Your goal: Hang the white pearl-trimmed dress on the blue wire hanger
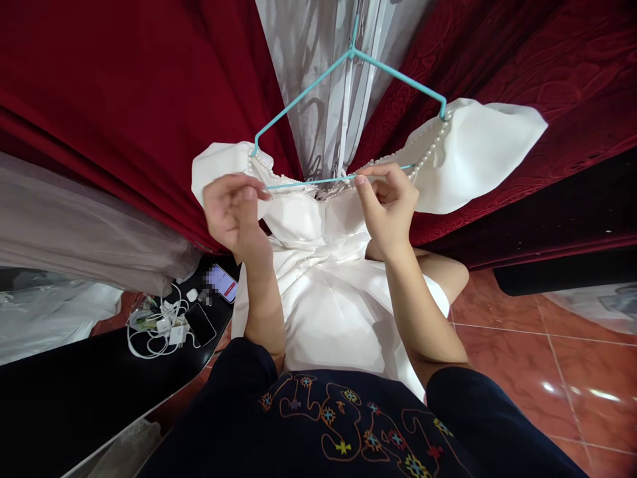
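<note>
In front of me a white dress (343,305) with puffed sleeves and pearl-beaded edging hangs on a light blue hanger (303,91), its skirt lying over my lap. My left hand (236,216) is at the neckline near the left sleeve, thumb and fingers drawn together and slightly blurred. At the middle of the neckline, my right hand (391,202) pinches with thumb and forefinger right at the hanger's lower bar and the pearl trim (435,147). Whatever either pinch holds is too small or hidden to make out.
Dark red curtains (149,99) and pale sheer fabric (308,60) hang behind. On the black bench (99,372) at left lie tangled white cables (156,338), a lit phone (223,282) and a dark phone (200,325). Reddish floor tiles (517,345) show at right.
</note>
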### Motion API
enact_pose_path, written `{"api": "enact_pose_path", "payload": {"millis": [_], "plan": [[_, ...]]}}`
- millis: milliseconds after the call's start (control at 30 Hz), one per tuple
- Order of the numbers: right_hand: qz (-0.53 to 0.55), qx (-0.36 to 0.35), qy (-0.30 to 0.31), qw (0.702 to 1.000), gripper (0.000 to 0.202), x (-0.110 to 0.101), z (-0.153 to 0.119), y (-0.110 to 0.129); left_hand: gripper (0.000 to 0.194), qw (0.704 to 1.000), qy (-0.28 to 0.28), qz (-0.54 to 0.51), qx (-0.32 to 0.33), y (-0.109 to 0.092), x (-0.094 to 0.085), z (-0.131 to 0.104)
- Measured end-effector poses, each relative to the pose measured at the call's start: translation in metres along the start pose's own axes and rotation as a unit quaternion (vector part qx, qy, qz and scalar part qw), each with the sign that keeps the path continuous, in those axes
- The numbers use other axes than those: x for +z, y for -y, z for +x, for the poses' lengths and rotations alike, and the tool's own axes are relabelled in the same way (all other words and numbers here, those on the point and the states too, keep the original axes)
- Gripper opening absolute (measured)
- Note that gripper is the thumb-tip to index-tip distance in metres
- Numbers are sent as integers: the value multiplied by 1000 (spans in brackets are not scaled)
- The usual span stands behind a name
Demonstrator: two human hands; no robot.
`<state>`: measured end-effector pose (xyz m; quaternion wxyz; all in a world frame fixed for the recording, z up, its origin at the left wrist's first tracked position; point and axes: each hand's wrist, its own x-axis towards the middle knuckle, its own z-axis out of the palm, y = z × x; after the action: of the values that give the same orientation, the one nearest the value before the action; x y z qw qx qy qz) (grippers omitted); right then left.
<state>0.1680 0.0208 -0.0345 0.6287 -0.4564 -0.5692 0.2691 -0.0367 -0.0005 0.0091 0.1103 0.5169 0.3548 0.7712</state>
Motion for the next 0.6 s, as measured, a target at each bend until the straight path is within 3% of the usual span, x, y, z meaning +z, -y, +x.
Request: {"api": "enact_pose_path", "payload": {"millis": [67,167,233,333,600], "plan": [[21,4,2,1000,35,1,0,0,19,994,-41,54,81,10,-2,10],[31,7,8,999,37,2,2,2,35,980,30,157,118,32,-7,19],[30,10,13,999,38,3,4,3,42,967,62,220,115,44,-9,19],[34,14,15,999,38,3,5,3,42,954,30,284,91,52,-8,16],[47,18,16,999,39,1,7,0,30,964,-11,267,-4,61,-9,33]]}}
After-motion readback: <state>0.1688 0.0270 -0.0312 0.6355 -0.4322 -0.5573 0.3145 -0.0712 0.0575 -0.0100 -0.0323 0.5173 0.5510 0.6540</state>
